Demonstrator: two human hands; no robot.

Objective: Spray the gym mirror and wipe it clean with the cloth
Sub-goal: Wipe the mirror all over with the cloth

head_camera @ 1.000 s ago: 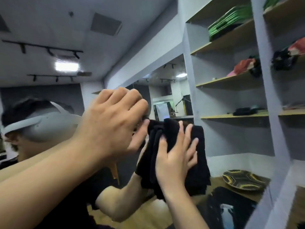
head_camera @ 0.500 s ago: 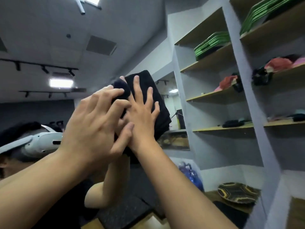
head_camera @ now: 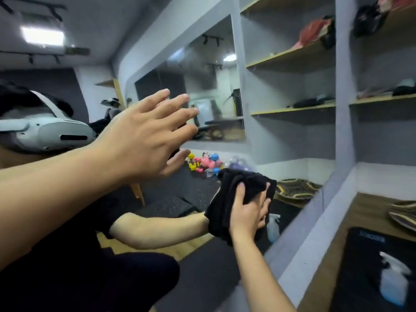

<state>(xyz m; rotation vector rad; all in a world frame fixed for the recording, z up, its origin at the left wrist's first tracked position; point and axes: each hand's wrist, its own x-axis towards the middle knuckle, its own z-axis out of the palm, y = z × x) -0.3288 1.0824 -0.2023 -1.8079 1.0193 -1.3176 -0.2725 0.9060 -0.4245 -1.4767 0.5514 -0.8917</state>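
Note:
The gym mirror [head_camera: 281, 140] fills the left and middle of the view and reflects grey shelving and me. My right hand [head_camera: 247, 212] presses a folded black cloth [head_camera: 227, 199] flat against the lower part of the glass. My left hand [head_camera: 146, 136] is raised higher up and to the left, close to the glass, fingers spread and holding nothing. A white spray bottle [head_camera: 394, 282] stands on a black mat [head_camera: 360, 289] at the lower right. The spray bottle's reflection [head_camera: 273, 226] shows just right of the cloth.
A grey frame [head_camera: 315, 221] borders the mirror on the right. Beyond it are wooden shelves [head_camera: 382, 99] with dark and red items, and a patterned disc [head_camera: 403, 215] on the lower ledge. Colourful small weights [head_camera: 204, 163] appear in the reflection.
My right hand has carried the cloth down the glass from head height to a low spot. My left hand has let go of the cloth and spread open.

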